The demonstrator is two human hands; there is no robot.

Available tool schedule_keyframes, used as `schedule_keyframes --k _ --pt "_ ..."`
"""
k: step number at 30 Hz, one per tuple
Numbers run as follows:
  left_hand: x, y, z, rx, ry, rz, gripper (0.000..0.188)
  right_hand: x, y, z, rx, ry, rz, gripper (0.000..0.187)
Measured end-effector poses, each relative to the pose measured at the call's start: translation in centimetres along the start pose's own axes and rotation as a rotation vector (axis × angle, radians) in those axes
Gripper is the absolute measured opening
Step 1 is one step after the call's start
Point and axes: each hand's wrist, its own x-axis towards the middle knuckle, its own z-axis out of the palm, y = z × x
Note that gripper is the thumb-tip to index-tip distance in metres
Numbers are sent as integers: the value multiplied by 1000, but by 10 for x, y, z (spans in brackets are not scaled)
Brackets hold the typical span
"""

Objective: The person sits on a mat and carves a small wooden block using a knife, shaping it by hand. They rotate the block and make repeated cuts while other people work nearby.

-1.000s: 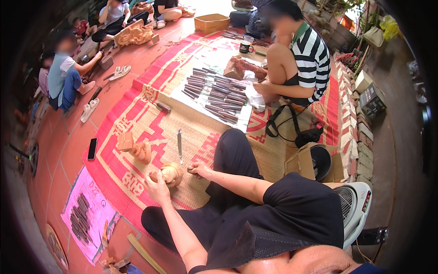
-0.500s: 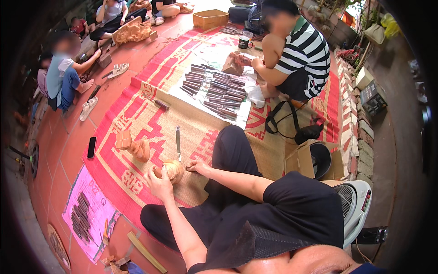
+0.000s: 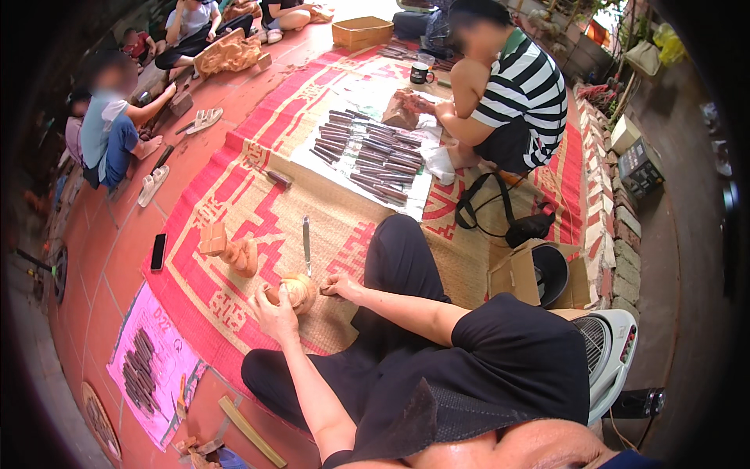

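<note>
A: Starting at the far left, what lies around the work?

B: A pink sheet (image 3: pixel 152 367) with dark tools laid on it sits on the red tile floor, and a wooden strip (image 3: pixel 251 431) lies just below it. A black phone (image 3: pixel 158 251) rests at the edge of the red patterned mat (image 3: pixel 234 187). On the mat, a carved wooden figure (image 3: pixel 229 248) lies just beyond the hands.

A: And the hands themselves?

B: The left hand (image 3: pixel 273 313) is curled around the rounded wooden carving (image 3: pixel 297 291), gripping it against the mat. The right hand (image 3: pixel 340 286) is closed just beside the carving; what it pinches is too small to make out. A chisel (image 3: pixel 306 244) lies on the mat right behind the carving, pointing away.

A: What blocks the way further right?

B: The person's own bent knee, in black trousers, rises directly right of the hands. Beyond it, a white cloth (image 3: pixel 367 152) holds rows of chisels, and another person in a striped shirt (image 3: pixel 525 90) works a wood block there. A cardboard box (image 3: pixel 539 273) and a white fan (image 3: pixel 609 352) crowd the right edge.

A: Any open room?

B: Bare mat lies between the chisel and the white cloth.

A: What has changed since a second ago?

B: The hands stay on the carving in much the same place; the left hand has closed in lower around it.
</note>
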Motion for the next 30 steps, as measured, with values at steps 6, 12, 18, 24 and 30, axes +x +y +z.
schedule_keyframes --k 6,12,18,24,30 --pt "-1 1 1 -10 6 5 43 4 8 -1 -10 4 4 15" --pt "-1 -8 5 -44 44 51 42 20 27 -2 -39 26 -67 18" --pt "-1 -11 5 -10 43 20 41 0 4 2 -188 106 -19 26" --pt "5 -5 8 -31 49 17 41 5 -1 0 -204 55 -22 28" --pt "2 -12 2 -81 57 41 41 16 17 -1 16 187 -145 8"
